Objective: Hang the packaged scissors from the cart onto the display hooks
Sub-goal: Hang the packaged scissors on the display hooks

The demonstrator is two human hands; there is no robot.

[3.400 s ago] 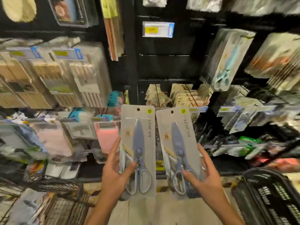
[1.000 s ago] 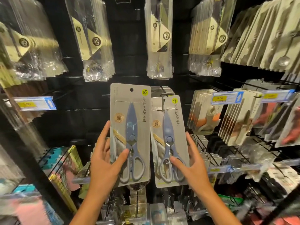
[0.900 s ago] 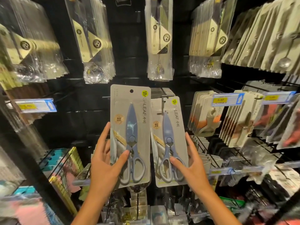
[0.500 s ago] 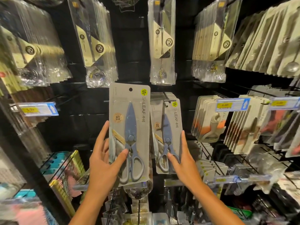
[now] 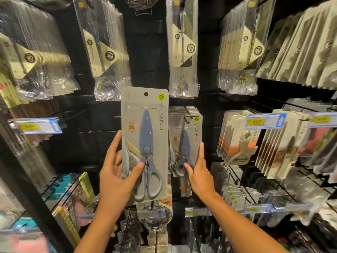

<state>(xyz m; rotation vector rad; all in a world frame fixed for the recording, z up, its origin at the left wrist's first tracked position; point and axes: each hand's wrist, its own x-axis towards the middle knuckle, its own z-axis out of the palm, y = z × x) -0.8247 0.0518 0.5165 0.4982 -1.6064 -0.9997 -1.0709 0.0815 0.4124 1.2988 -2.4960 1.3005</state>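
Right hand [image 5: 199, 175], fingers straight, steadies 1 pack [image 5: 187, 141] on the hook [image 5: 187, 117]. Left hand [image 5: 116, 177] pinches pack 2 [image 5: 144, 143]; its hole needs threading next.

"SALEAF" on scissors pack [image 5: 145, 143], "4.00" on price tag [image 5: 265, 121]

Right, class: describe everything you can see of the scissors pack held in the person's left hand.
The scissors pack is a tall grey card with a round hang hole at the top, a yellow-green logo, SALEAF lettering and a round tan sticker. Its scissors have a blue blade cover and pale grey handle loops. It stands upright, nearer than the same packs already on the hook to its right, its hole still free. The left hand holds its lower left edge, thumb across the front, fingers behind.
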